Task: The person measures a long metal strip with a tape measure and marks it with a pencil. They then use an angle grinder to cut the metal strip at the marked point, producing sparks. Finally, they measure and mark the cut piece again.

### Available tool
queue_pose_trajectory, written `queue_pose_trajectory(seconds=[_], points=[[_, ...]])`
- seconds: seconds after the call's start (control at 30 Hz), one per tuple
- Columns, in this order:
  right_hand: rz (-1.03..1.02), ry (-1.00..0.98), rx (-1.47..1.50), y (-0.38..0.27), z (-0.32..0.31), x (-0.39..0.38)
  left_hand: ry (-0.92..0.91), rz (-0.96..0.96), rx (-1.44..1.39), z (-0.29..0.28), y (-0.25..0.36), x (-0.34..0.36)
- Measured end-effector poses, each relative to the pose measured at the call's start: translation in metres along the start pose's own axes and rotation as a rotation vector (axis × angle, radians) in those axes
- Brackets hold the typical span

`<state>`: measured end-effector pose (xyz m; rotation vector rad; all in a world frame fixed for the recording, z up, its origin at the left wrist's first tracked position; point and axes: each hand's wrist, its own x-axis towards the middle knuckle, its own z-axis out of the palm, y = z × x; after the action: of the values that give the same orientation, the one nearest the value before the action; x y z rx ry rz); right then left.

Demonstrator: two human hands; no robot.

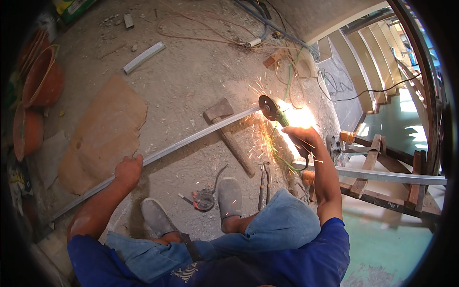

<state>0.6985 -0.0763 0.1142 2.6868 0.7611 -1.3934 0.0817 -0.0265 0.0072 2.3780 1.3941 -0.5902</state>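
A long silver metal bar (191, 137) runs diagonally from lower left to the centre, crossing above a hammer-like tool with a wooden handle (239, 154). My left hand (128, 170) is closed round the bar. My right hand (301, 136) grips a green angle grinder (282, 117), its black disc at the bar's far end, throwing bright sparks. Between my feet lies a coiled tool or tape (203, 201), unclear which, and two long-handled tools (265, 186) lie beside my right shoe. A brown sheet (100, 124) lies on the dusty floor at left.
Orange buckets (40, 76) stand at the left. A short metal offcut (143, 57) and tangled cables (229, 40) lie at the back. To the right are a drop in level, a wooden ladder-like frame (406, 201) with another metal bar across it, and steps (370, 57).
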Motion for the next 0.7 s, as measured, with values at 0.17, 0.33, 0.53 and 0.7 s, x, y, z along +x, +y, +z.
queue_pose_trajectory(seconds=[0.17,0.33,0.53,0.7], points=[[-0.026,0.024,0.004,0.012,-0.003,0.010,-0.027,0.008,-0.052,-0.021,0.011,0.002],[-0.003,0.044,0.059,-0.024,0.014,-0.006,-0.057,-0.043,-0.035,-0.017,0.002,-0.004],[-0.095,0.093,0.032,-0.018,0.006,-0.001,-0.161,0.013,-0.095,-0.040,0.003,0.008],[-0.130,0.109,0.104,-0.017,0.010,-0.011,-0.278,0.116,-0.227,-0.042,-0.019,0.024]])
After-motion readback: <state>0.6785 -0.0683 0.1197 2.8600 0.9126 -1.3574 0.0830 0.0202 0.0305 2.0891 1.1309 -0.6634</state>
